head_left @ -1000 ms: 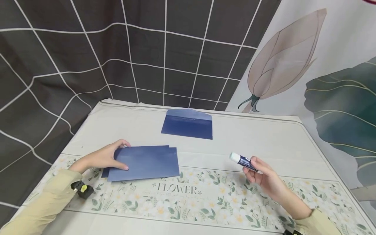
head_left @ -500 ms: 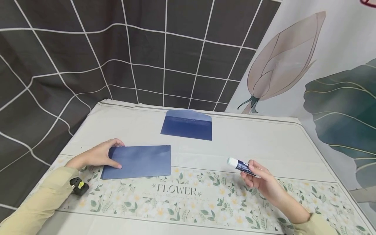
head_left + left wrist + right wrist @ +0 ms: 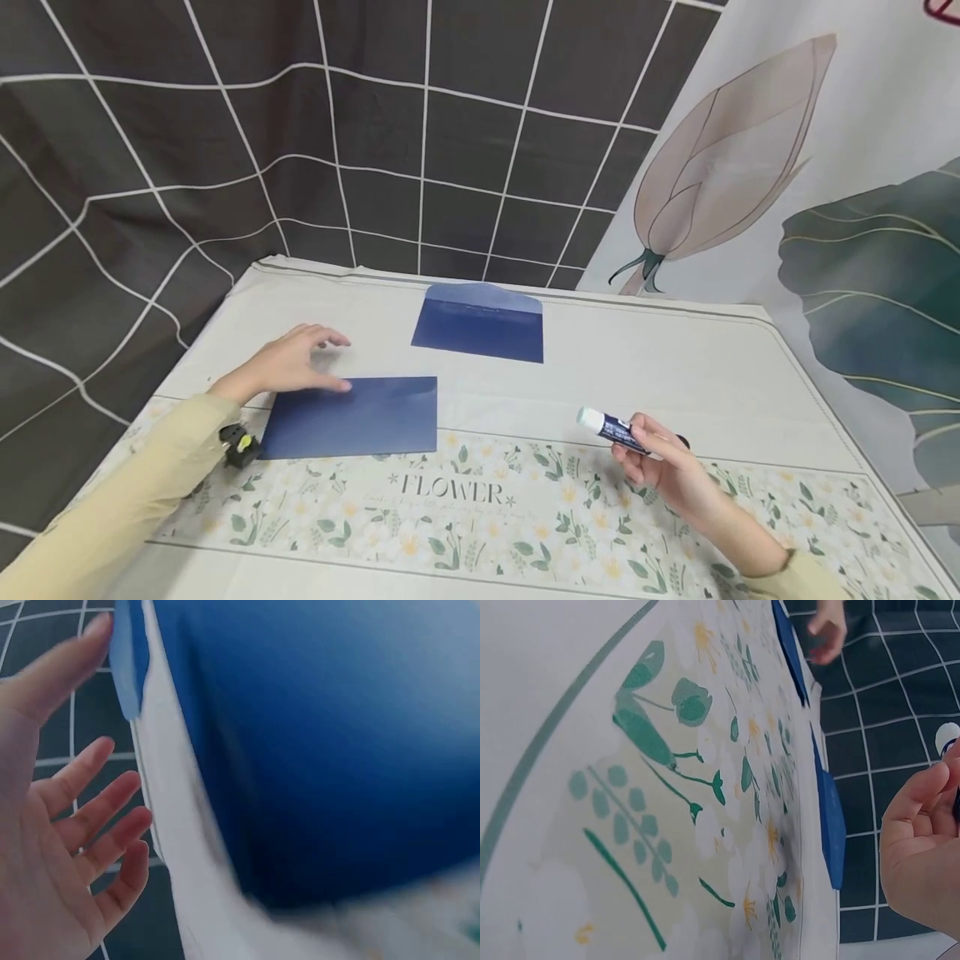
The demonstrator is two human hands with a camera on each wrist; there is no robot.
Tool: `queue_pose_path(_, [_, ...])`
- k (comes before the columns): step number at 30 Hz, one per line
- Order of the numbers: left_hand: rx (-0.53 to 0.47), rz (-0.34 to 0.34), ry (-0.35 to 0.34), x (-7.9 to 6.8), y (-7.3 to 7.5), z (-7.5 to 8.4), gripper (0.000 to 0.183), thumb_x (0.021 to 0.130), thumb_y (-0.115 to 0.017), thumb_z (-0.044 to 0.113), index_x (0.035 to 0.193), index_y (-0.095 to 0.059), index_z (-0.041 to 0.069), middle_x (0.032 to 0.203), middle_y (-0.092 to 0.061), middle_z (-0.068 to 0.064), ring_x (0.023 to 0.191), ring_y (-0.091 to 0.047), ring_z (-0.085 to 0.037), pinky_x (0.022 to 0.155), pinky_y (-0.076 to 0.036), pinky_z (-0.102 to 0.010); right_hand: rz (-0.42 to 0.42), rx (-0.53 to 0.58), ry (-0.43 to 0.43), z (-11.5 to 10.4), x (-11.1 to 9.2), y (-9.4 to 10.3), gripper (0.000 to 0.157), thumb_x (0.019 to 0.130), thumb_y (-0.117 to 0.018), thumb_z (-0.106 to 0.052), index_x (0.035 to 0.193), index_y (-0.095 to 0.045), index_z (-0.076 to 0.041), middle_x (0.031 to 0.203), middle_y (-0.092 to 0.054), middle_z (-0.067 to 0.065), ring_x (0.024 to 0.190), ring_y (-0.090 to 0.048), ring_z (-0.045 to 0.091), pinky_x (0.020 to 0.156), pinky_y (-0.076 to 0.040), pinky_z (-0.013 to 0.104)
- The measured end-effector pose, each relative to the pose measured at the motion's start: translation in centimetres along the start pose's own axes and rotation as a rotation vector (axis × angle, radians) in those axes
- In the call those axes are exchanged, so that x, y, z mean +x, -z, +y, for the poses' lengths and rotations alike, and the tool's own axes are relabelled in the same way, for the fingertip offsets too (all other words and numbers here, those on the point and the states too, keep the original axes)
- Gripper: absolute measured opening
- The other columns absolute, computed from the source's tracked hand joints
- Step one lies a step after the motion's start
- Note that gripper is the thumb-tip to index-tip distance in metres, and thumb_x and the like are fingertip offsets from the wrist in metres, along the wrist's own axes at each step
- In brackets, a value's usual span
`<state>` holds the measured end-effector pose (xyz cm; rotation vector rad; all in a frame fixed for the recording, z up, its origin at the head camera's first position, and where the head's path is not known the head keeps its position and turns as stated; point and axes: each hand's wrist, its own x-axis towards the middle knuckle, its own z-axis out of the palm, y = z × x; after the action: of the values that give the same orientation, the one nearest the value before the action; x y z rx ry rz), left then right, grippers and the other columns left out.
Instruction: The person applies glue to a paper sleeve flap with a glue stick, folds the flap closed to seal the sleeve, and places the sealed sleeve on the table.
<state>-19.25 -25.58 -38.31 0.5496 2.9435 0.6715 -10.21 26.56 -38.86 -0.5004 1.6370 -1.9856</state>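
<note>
A flat dark blue envelope or folded paper (image 3: 360, 421) lies on the table at left in the head view. Over its upper left edge hovers my left hand (image 3: 288, 362), fingers spread, nothing in its grip; the thumb overlaps the top edge in that view. The left wrist view shows the same loose fingers (image 3: 94, 817) beside the blurred blue paper (image 3: 322, 750). Farther back lies a blue envelope (image 3: 480, 329) with its lighter flap opened out. My right hand (image 3: 671, 467) holds a navy-labelled glue stick (image 3: 617, 430) with a whitish end pointing left, raised above the table at right.
The table has a cream cloth (image 3: 675, 367) with a printed flower band and the word FLOWER (image 3: 452, 485). A dark grid-patterned curtain (image 3: 375, 125) hangs behind it, and a leaf-printed curtain (image 3: 727, 158) at the right.
Two offset blue pieces at left have been slid into line, the upper one moving left. My left hand has since let go and lifted up and right. The right hand barely shifts.
</note>
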Motion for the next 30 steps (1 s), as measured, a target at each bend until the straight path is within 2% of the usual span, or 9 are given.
queue_pose_path(5, [-0.146, -0.036, -0.022, 4.3, 0.0, 1.5, 0.057, 0.082, -0.075, 0.034, 0.126, -0.059, 0.001, 0.117, -0.067, -0.018, 0.108, -0.063, -0.034, 0.092, -0.050, -0.050, -0.014, 0.012, 0.007, 0.4, 0.1, -0.2, 0.031, 0.105, -0.020, -0.012, 0.096, -0.048, -0.023, 0.092, -0.066, -0.013, 0.068, -0.055, -0.001, 0.065, -0.043, 0.018])
queue_pose_path(10, [-0.248, -0.072, -0.023, 8.2, -0.4, 2.5, 0.050, 0.088, -0.070, 0.026, 0.126, -0.059, -0.004, 0.113, -0.069, -0.021, 0.106, -0.066, -0.034, 0.094, -0.051, -0.047, -0.007, -0.016, 0.005, 0.8, 0.0, -0.6, 0.027, 0.104, -0.024, -0.010, 0.097, -0.047, -0.023, 0.092, -0.069, -0.012, 0.071, -0.056, 0.000, 0.066, -0.043, 0.022])
queue_pose_path(17, [-0.271, -0.034, 0.014, 13.3, -1.5, 3.4, 0.045, 0.093, -0.061, 0.016, 0.130, -0.053, -0.008, 0.118, -0.064, -0.027, 0.103, -0.066, -0.036, 0.087, -0.054, -0.040, 0.047, -0.116, -0.013, 0.6, 0.5, -1.3, 0.021, 0.103, -0.031, -0.010, 0.096, -0.047, -0.022, 0.090, -0.070, -0.011, 0.081, -0.063, 0.004, 0.073, -0.049, 0.025])
queue_pose_path(20, [-0.266, -0.036, 0.027, 15.1, -1.9, 3.7, 0.046, 0.094, -0.057, 0.011, 0.132, -0.048, -0.011, 0.125, -0.058, -0.030, 0.114, -0.059, -0.040, 0.096, -0.049, -0.044, 0.035, -0.130, -0.004, 0.7, 0.7, -1.4, 0.021, 0.102, -0.032, -0.009, 0.096, -0.047, -0.021, 0.091, -0.071, -0.010, 0.084, -0.063, 0.006, 0.073, -0.050, 0.026])
queue_pose_path(24, [-0.243, -0.031, 0.083, 17.1, -2.6, 3.8, 0.049, 0.095, -0.053, 0.010, 0.137, -0.042, -0.011, 0.135, -0.050, -0.031, 0.128, -0.047, -0.042, 0.109, -0.038, -0.048, 0.038, -0.154, -0.016, 1.0, 0.5, -1.3, 0.020, 0.102, -0.034, -0.009, 0.096, -0.048, -0.022, 0.093, -0.072, -0.009, 0.088, -0.063, 0.008, 0.073, -0.050, 0.027])
queue_pose_path(30, [-0.192, -0.011, 0.129, 19.3, -3.5, 4.0, 0.039, 0.096, -0.052, 0.012, 0.130, -0.053, -0.008, 0.131, -0.056, -0.026, 0.125, -0.052, -0.038, 0.109, -0.039, -0.045, 0.074, -0.179, -0.048, 0.9, -0.4, -0.9, 0.019, 0.103, -0.034, -0.011, 0.098, -0.048, -0.023, 0.096, -0.072, -0.008, 0.091, -0.062, 0.010, 0.073, -0.051, 0.028])
